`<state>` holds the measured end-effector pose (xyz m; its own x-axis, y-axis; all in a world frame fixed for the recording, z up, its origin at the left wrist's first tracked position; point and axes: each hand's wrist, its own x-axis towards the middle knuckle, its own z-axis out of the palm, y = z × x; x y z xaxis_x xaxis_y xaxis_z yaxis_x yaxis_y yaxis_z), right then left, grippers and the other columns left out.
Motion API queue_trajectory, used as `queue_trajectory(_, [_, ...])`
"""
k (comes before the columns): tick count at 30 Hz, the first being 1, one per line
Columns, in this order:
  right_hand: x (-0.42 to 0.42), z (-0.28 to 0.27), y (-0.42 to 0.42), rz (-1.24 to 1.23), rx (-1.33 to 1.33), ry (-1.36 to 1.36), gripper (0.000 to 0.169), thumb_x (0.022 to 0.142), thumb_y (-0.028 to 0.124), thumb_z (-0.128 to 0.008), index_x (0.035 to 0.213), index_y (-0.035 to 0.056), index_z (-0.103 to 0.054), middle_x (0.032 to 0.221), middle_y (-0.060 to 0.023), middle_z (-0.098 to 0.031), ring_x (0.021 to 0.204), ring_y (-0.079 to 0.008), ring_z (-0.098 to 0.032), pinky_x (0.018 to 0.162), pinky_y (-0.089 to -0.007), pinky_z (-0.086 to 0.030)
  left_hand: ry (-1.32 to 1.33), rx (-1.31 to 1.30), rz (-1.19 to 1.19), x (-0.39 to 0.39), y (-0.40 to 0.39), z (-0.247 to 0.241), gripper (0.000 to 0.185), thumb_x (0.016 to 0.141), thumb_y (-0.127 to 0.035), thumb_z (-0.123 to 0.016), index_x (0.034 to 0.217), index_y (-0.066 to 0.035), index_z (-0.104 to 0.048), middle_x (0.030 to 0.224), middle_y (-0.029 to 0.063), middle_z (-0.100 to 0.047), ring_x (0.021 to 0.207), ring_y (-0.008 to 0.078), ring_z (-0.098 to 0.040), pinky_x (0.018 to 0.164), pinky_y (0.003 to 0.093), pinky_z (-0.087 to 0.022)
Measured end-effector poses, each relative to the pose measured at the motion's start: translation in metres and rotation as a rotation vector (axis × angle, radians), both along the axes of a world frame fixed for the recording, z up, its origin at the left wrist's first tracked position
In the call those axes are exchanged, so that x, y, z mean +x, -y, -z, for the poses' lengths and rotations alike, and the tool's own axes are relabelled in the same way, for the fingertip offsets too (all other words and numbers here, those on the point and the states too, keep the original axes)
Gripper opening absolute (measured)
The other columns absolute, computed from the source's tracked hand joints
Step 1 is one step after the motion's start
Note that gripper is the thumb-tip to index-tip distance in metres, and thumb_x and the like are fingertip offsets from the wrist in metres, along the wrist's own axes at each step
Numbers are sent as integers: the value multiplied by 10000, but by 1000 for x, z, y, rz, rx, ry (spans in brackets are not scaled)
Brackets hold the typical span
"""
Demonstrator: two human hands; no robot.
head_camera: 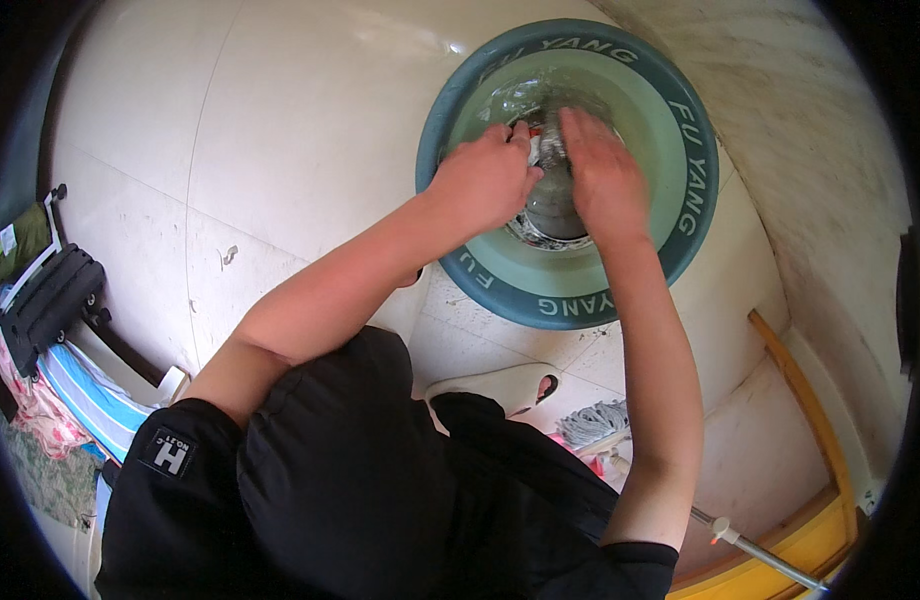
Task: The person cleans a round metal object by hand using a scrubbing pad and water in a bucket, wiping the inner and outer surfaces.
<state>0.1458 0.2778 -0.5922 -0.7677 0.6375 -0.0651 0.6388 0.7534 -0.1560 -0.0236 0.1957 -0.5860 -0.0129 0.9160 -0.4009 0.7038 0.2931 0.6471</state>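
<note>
A round plastic basin (668,165) with a dark green rim holds water and stands on the tiled floor. In it sits a round metal vessel (554,241), partly covered by my hands and blurred by the water. My left hand (486,180) is at the vessel's left side, fingers bent around something at its edge; a bit of red and white shows beside the fingertips, too small to name. My right hand (604,169) lies over the vessel's right part, fingers together and slightly blurred, its grip hidden.
My light slipper (497,380) is just below the basin. A grey mop head (593,424) lies by my right arm, with a metal pole (767,556) farther right. A wall rises at the right. At the far left are a black wheeled object (51,304) and a striped cloth (100,386).
</note>
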Motion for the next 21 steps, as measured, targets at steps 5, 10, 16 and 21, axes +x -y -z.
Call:
queue_trajectory(5, [2, -3, 10, -47, 33, -63, 570, 832, 41, -589, 1397, 84, -537, 1394, -144, -571, 1268, -345, -562, 1075, -432, -452, -10, -52, 14, 0, 1, 2, 561, 956, -297, -602, 1375, 65, -507, 1193, 246, -606, 1079, 411, -629, 931, 474, -526])
queue_trajectory(10, [-3, -6, 8, -99, -26, -61, 577, 849, 34, -564, 1421, 101, -525, 1438, -147, -534, 1324, -361, -510, 1089, -452, -441, 11, -58, 3, -3, -2, -3, 564, 957, -300, -606, 1382, 55, -503, 1200, 249, -606, 1082, 414, -628, 931, 470, -524])
queue_trajectory(16, [3, -9, 19, 98, -18, -52, 544, 885, 68, -559, 1425, 130, -534, 1436, -159, -534, 1322, -394, -497, 1125, -472, -394, 10, 2, 7, -2, 0, 2, 594, 947, -301, -621, 1391, 71, -486, 1183, 258, -609, 1067, 417, -632, 912, 475, -531])
queue_trajectory(21, [-2, -12, 14, 180, -245, -305, 334, 957, 208, -601, 1267, 116, -683, 1373, -173, -588, 1289, -406, -526, 1133, -498, -372, 19, -20, 23, -6, -2, -1, 607, 945, -301, -627, 1395, 77, -477, 1172, 263, -609, 1063, 417, -634, 898, 474, -535])
